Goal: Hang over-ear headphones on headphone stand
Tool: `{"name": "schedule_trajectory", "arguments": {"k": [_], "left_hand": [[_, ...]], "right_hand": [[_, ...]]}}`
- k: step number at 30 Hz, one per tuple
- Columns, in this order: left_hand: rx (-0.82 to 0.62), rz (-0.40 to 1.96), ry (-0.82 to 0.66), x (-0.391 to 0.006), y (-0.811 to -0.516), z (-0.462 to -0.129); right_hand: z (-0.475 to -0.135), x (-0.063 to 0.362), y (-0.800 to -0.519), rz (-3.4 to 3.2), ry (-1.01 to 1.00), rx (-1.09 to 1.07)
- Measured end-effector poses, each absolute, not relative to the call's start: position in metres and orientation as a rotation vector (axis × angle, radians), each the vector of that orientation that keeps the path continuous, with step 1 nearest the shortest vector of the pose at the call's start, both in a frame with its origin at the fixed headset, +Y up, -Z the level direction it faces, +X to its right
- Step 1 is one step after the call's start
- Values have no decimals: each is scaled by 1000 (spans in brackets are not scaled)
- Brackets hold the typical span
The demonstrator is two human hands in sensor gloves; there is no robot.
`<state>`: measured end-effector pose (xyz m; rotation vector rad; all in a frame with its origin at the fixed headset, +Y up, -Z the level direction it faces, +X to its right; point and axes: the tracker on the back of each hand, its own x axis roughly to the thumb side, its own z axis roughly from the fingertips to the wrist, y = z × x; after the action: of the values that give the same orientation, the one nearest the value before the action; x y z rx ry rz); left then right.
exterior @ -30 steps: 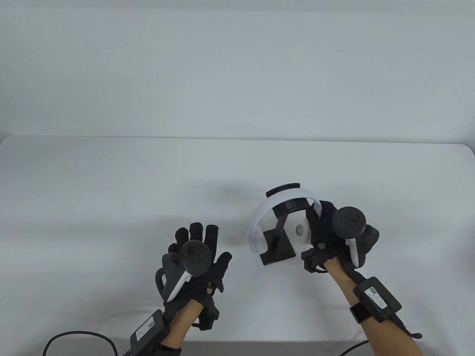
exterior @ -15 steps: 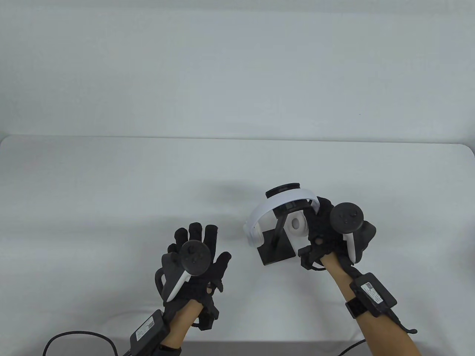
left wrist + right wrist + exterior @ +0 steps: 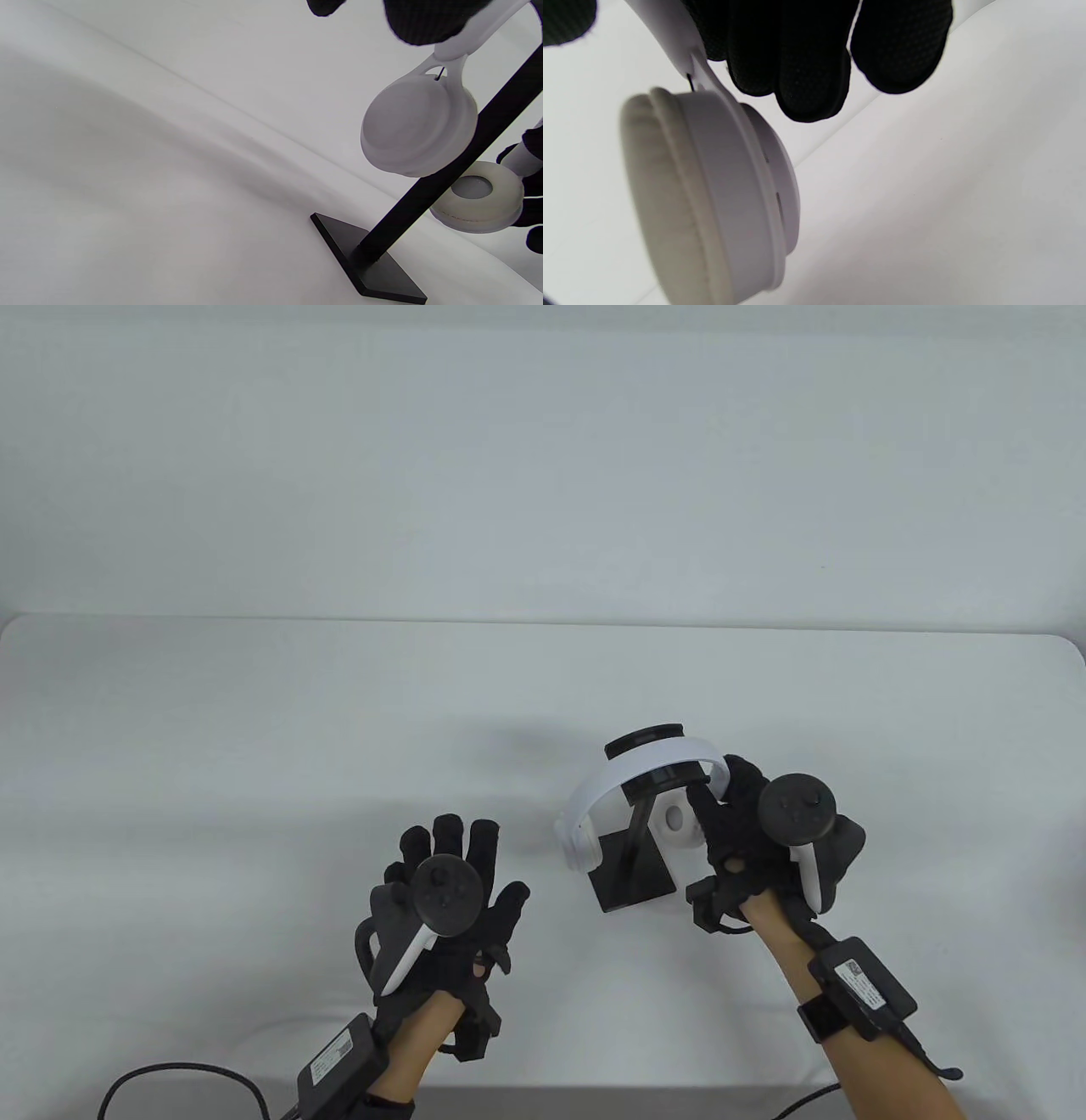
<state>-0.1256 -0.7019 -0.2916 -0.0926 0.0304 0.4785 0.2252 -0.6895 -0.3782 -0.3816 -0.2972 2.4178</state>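
White over-ear headphones lie with the headband across the top bar of the black headphone stand, one ear cup on each side of the post. My right hand grips the headband's right end just above the right ear cup; the right wrist view shows its fingers on the band above that cup. My left hand is open and flat, left of the stand, touching nothing. The left wrist view shows the left ear cup hanging beside the stand's post.
The white table stretches to a rounded far edge with a white backdrop behind. A black cable runs off the near left edge by my left forearm.
My right hand shifted slightly up and left, then back right, nudging the right ear cup closer to the post. The left hand has not moved.
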Motion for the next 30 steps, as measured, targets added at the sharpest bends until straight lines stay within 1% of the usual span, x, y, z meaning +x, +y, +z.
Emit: {"name": "schedule_trajectory", "arguments": {"k": [6,10,14,17,19,22,26,30], "left_hand": [[-84,480,26,-125,-701,-291],[-80,482,23,-124,-701,-291],[-74,481,21,-124,-701,-290],[-67,472,18,-122,-700,-288],[-57,464,18,-120,-699,-285],[-39,449,11,-116,-696,-281],[-30,429,5,-111,-696,-277],[-30,409,-1,-109,-697,-277]], "right_hand": [[-360,229,-675,2480,-350,-318],[-341,230,-661,2603,-463,-234],[-317,228,-653,2726,-563,-161],[-301,226,-656,2788,-567,-152],[-292,224,-663,2804,-535,-167],[-286,219,-675,2853,-553,-161],[-285,213,-687,2872,-384,-181],[-283,212,-694,2904,-302,-192]]}}
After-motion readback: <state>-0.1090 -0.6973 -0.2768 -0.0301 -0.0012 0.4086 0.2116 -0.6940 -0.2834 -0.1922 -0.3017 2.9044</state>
